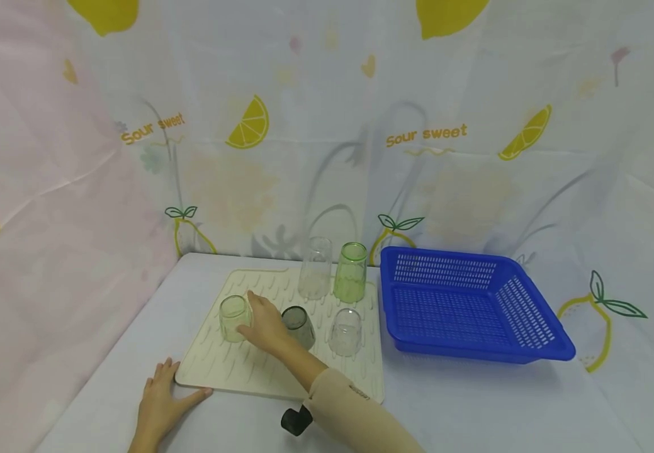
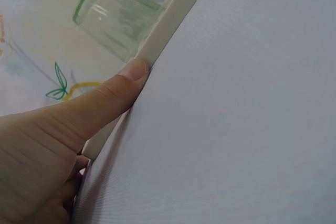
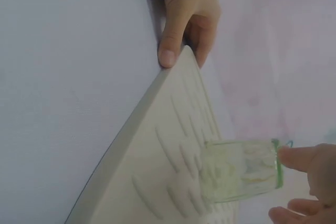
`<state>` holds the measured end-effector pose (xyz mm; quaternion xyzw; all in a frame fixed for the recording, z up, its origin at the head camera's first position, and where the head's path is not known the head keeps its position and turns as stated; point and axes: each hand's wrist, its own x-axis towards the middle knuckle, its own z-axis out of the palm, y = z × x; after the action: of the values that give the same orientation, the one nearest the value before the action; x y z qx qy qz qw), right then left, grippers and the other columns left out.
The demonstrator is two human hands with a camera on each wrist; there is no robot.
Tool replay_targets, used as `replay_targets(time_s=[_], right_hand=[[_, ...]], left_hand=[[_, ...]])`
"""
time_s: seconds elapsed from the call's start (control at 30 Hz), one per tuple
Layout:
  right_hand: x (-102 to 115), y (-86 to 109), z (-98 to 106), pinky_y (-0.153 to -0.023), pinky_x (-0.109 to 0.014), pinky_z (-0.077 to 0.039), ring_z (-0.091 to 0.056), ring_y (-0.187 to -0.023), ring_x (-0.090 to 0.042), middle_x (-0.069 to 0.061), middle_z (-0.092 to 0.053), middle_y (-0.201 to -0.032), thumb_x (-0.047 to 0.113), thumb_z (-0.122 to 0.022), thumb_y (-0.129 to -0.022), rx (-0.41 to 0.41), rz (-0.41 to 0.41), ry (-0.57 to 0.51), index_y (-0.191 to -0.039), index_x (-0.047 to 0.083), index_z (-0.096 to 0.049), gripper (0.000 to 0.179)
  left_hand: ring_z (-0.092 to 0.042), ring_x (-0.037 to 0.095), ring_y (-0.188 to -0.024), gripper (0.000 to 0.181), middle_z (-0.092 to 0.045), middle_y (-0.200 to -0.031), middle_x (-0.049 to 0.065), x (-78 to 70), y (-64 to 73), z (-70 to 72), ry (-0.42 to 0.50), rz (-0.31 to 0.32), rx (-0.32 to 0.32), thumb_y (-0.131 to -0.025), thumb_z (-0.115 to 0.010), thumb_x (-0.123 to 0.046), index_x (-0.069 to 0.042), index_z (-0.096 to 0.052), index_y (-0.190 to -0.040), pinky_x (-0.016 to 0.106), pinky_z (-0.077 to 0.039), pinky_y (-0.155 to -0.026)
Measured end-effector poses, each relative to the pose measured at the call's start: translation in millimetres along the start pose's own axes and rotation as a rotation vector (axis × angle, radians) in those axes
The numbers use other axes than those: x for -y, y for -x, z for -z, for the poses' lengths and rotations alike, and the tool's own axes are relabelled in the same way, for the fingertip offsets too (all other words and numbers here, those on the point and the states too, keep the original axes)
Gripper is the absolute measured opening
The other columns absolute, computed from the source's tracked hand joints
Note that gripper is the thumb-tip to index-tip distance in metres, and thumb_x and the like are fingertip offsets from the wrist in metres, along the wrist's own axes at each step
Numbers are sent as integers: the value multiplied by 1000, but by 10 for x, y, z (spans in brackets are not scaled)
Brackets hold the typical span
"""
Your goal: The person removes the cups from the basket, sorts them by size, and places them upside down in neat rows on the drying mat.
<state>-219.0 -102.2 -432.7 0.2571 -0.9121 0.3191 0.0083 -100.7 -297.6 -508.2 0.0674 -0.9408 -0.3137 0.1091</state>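
My left hand rests at the front-left corner of a cream ridged drying mat. Its thumb touches the front edge and its spread fingers lie by the left side. Over the mat's left part, my right hand is beside a pale green glass that stands on the ridges. The right thumb is at the glass's green upper rim in the right wrist view, and the fingers below it look apart from the glass. A dark grey glass stands just behind the right wrist, partly hidden.
On the mat's right side stand a short clear glass, a tall clear glass and a tall green glass. A blue plastic basket sits right of the mat. A lemon-printed cloth hangs behind the white table.
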Motion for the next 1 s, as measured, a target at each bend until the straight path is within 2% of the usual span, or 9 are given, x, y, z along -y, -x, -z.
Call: replay_targets(time_s=[0.17, 0.27, 0.5, 0.7, 0.77, 0.9, 1.0], right_hand=[[-47, 186, 181, -104, -33, -44, -46, -128, -29, -16, -45, -140, 23, -70, -86, -28, 61, -98, -142, -1, -35, 70], [-77, 316, 291, -104, -34, -44, -45, -128, -29, -16, -46, -140, 23, -69, -87, -44, 98, -119, -142, -1, -35, 69], [-120, 607, 564, -87, -25, -53, -62, -102, -22, -17, -54, -131, 29, -69, -87, -97, 188, -133, -139, -3, -39, 69], [-261, 820, 721, -89, -33, -55, -59, -110, -32, -20, -52, -131, 30, -66, -89, -65, 208, -290, -140, -5, -38, 68], [-329, 883, 768, -92, -32, -53, -56, -114, -35, -22, -50, -133, 28, -66, -89, -68, 211, -341, -139, -6, -38, 66], [-447, 1000, 862, -94, -32, -51, -53, -119, -35, -22, -49, -136, 27, -66, -89, -112, 196, -396, -138, -5, -40, 64], [-522, 1071, 934, -94, -35, -52, -53, -119, -35, -21, -48, -136, 24, -66, -89, -171, 194, -383, -137, -5, -42, 61]], left_hand=[[-20, 61, -127, 92, -24, -134, 48, -4, 3, 3, -17, 5, 9, -68, -82, -36, 21, -38, -125, 69, -12, -107], [-19, 61, -127, 92, -24, -134, 48, 2, 8, 2, -16, 13, 15, -68, -82, -36, 21, -38, -125, 69, -12, -107], [-18, 62, -127, 93, -23, -134, 49, 22, 4, -5, -5, 14, 7, -68, -81, -37, 21, -37, -126, 69, -9, -108], [-15, 61, -128, 97, -20, -135, 49, 7, -13, -1, -7, 43, 54, -69, -80, -39, 23, -33, -128, 69, -7, -108], [-13, 61, -129, 100, -19, -136, 49, -4, -17, 11, -7, 61, 80, -70, -80, -40, 25, -31, -129, 69, -6, -108], [-9, 60, -130, 103, -15, -137, 49, -26, -24, 31, 2, 91, 120, -74, -77, -42, 27, -25, -130, 68, -3, -109], [-10, 62, -129, 102, -15, -137, 49, -49, -18, 19, 20, 89, 91, -74, -77, -42, 27, -26, -130, 69, -6, -107]])
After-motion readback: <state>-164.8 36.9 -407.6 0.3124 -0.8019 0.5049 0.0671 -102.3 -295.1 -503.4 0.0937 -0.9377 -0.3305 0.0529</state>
